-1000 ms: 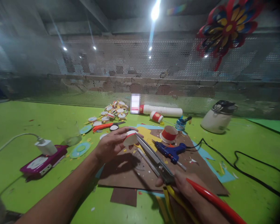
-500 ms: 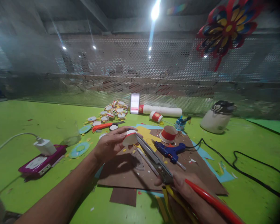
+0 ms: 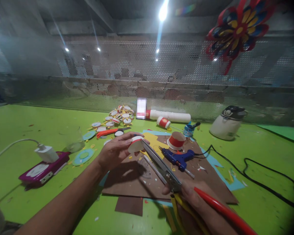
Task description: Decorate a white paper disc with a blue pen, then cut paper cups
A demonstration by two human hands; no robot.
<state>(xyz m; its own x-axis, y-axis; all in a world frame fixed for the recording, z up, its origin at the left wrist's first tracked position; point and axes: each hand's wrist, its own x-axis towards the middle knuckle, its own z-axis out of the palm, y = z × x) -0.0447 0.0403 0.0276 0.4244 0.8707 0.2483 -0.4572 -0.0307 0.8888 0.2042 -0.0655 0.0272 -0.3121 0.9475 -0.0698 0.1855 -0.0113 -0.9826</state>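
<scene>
Glue gun [image 3: 178,158] (corded) obstructs right of scissors [image 3: 168,175]; room above.

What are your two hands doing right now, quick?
Left hand: closed, fingers holding a small white-and-red piece.
Right hand: closed around the scissors, tips up by that piece.

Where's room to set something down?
Left: green tabletop beyond the white charger, left of the clear cup, bar scraps. Right: beyond the black cord, right of the white jug. Crowded: brown cardboard with glue gun and paper cup; pile of paper crafts beyond the left hand.
</scene>
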